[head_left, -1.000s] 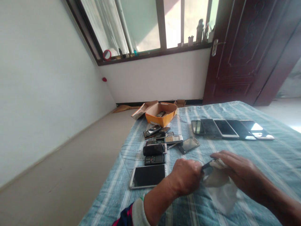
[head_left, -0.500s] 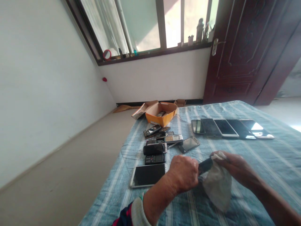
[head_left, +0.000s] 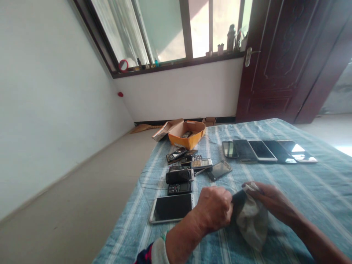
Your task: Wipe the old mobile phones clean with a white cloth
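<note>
Phone (head_left: 238,198) newly tilted, brand unreadable, left fingers (head_left: 227,208) gripping it, right fingers (head_left: 261,198) pinching cloth (head_left: 252,222)

Free lane: bedspread (head_left: 291,179) btwn R hand (head_left: 271,196) & phone row (head_left: 262,150). Obstr. L of L hand (head_left: 216,205): white-framed device (head_left: 173,207), phone pile (head_left: 180,176).

A flat device (head_left: 238,197) sits between the left fingers (head_left: 227,211) and the right fingers (head_left: 265,188), a rag (head_left: 252,224) beneath the latter. Left, on the bedspread (head_left: 132,234), lies a tablet (head_left: 172,208); behind it, clustered phones (head_left: 179,176), then a box (head_left: 190,142) containing a handset (head_left: 187,134). One smartphone (head_left: 220,170) lies just right of the cluster; farther right, a five-phone row (head_left: 262,150).
</note>
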`<state>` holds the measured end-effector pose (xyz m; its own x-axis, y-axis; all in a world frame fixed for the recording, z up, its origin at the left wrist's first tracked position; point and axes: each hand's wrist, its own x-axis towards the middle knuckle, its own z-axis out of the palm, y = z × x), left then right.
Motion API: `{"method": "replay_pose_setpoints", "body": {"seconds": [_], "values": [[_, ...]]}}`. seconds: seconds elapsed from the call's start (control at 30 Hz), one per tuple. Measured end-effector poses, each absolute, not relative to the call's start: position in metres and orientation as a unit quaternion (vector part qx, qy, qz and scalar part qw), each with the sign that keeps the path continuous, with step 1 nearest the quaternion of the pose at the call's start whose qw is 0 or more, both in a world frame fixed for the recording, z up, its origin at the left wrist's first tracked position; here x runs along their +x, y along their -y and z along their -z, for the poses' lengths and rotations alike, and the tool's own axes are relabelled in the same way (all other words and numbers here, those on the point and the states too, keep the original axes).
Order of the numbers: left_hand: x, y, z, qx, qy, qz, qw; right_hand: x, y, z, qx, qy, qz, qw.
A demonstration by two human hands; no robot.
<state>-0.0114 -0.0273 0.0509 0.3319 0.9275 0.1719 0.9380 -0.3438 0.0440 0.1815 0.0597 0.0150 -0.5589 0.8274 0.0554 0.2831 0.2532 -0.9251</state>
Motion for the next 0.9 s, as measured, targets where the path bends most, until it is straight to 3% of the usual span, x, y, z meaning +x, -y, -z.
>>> {"method": "replay_pose_setpoints", "body": {"seconds": [0.67, 0.9], "values": [[-0.009, 0.029, -0.029, -0.83, 0.538, 0.134, 0.06, 0.174, -0.055, -0.013, -0.4, 0.789, -0.377, 0.276], [-0.011, 0.029, -0.028, -0.835, 0.529, 0.141, 0.061, 0.17, -0.05, -0.016, -0.376, 0.826, -0.29, 0.303]]}}
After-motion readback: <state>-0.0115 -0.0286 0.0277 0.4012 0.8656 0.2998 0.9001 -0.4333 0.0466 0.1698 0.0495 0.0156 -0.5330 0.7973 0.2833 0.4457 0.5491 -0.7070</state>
